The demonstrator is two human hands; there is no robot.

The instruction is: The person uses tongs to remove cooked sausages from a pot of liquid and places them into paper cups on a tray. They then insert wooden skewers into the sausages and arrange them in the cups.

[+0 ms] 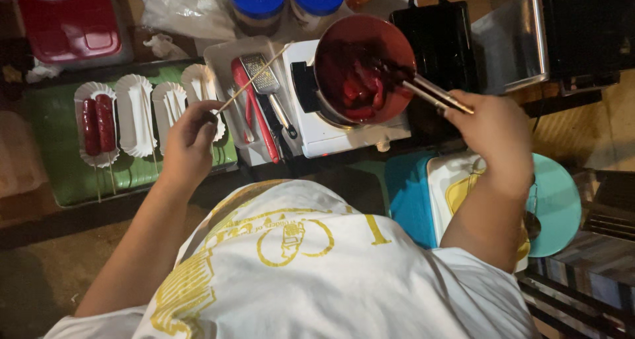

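- The left hand [190, 140] is closed in a pinch on a thin wooden skewer [254, 79], which slants up and right over a white tray [221, 54].
- The right hand [496, 130] is curled round a pair of chopsticks [433, 95]; their tips reach into a round red pot [364, 68].
- In the pot lie glossy red sausages [357, 87] (wet-looking, hard to count).
- The pot sits on a small white burner [331, 134], boxy with rounded corners.
- On the white tray rest red tongs [254, 111] and a perforated metal spatula [264, 78].
- Left of it, a green tray [53, 121] carries four fluted white paper boats [135, 114]; the leftmost holds two skewered sausages [98, 124], the other three stand bare.
- The left hand hovers at the green tray's right edge, just beside the last boat.
- A black ridged pan [440, 38] lies behind the pot, close to the chopsticks.
- A teal lid [559, 207] sits under the right forearm, a red bin [69, 25] at top left.
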